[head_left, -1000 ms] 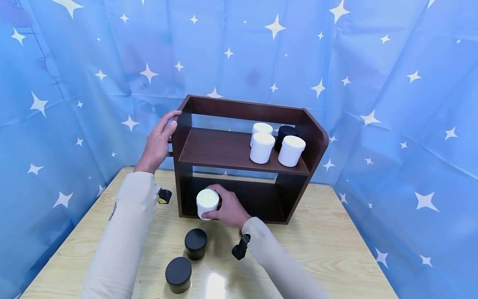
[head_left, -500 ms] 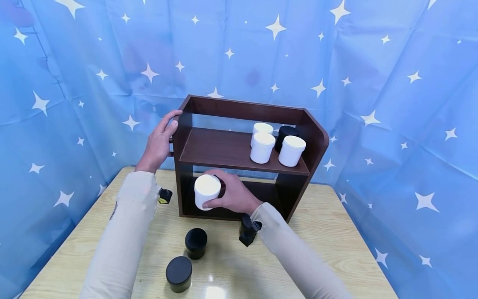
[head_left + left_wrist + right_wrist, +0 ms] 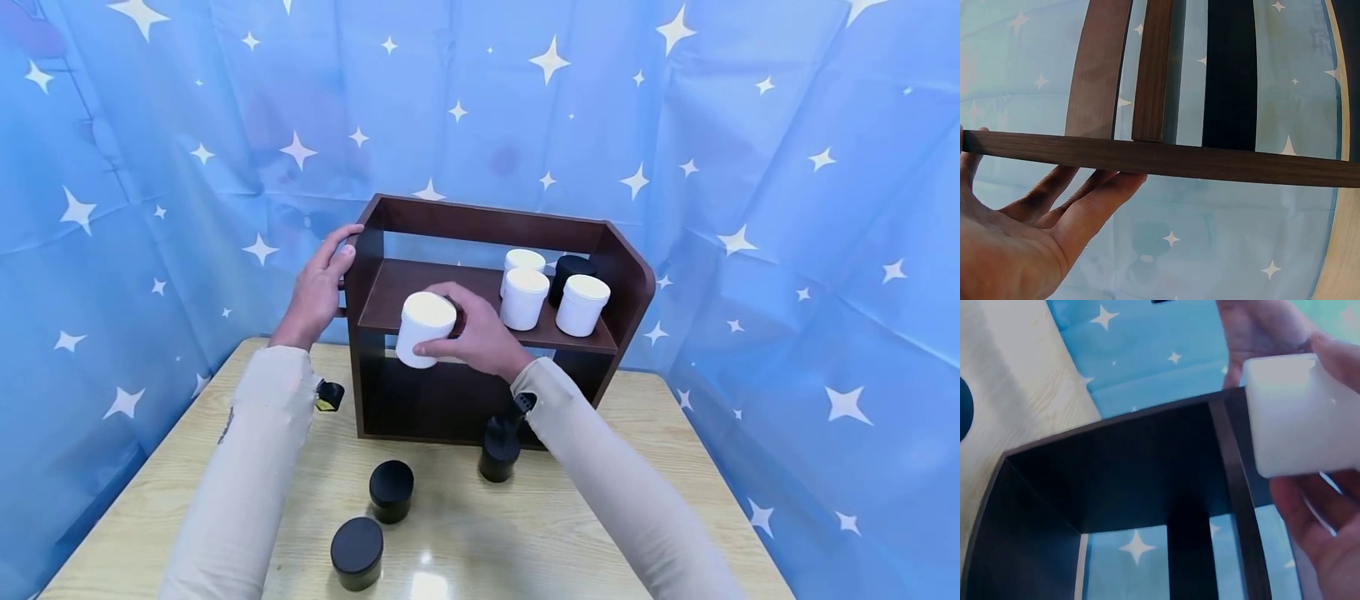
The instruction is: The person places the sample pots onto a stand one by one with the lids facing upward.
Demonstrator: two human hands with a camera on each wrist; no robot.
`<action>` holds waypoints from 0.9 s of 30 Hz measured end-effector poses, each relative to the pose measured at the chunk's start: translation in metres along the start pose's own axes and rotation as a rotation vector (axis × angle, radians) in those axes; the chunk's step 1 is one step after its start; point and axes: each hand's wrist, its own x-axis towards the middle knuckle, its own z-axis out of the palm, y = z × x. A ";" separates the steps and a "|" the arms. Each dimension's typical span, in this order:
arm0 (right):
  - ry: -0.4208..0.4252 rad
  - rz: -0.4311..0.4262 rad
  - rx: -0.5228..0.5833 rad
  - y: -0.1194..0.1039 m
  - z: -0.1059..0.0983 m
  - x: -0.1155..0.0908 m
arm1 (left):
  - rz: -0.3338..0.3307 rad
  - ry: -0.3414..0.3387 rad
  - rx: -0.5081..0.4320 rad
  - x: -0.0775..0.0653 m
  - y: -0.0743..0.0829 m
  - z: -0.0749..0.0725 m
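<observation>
My right hand [image 3: 483, 337] pinches a white lidded jar [image 3: 422, 331] between thumb and fingers, slightly tilted, in front of the upper board of a dark brown two-tier shelf [image 3: 442, 275]. In the right wrist view the jar's pale side [image 3: 1297, 419] shows between the thumb above and the fingers below. My left hand [image 3: 313, 292] rests on the shelf's left side panel, near its upper edge. From the left wrist view, fairly straight fingers [image 3: 1094, 209] touch the panel's outer face [image 3: 1179, 162].
On the upper board's right stand white jars [image 3: 523, 298] and one black jar [image 3: 573, 271]. Below, black jars [image 3: 392, 490] [image 3: 357, 552] stand on the wooden table at front left. Another black jar [image 3: 498, 454] is by the shelf's front edge. A blue star-patterned curtain [image 3: 480, 100] hangs behind.
My right hand has lifted the white jar from the lower tier's front up to the height of the upper board. The black jar beneath that arm has come into view. My left hand stays put.
</observation>
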 end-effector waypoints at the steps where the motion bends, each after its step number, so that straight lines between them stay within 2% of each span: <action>1: 0.021 0.011 -0.015 0.000 -0.001 0.002 | 0.000 0.000 0.002 0.000 0.000 0.000; 7: 0.157 0.096 -0.163 -0.002 0.001 0.014 | -0.008 0.005 0.002 0.000 0.001 0.002; 11: 0.208 0.155 -0.220 -0.003 0.003 0.024 | -0.012 0.003 -0.004 0.000 0.001 0.003; 21: 0.260 0.287 -0.217 0.001 0.003 0.049 | 0.016 0.011 -0.008 0.000 0.004 0.004; 27: 0.240 0.307 -0.236 0.004 0.010 0.056 | 0.014 0.022 0.010 -0.002 0.002 0.004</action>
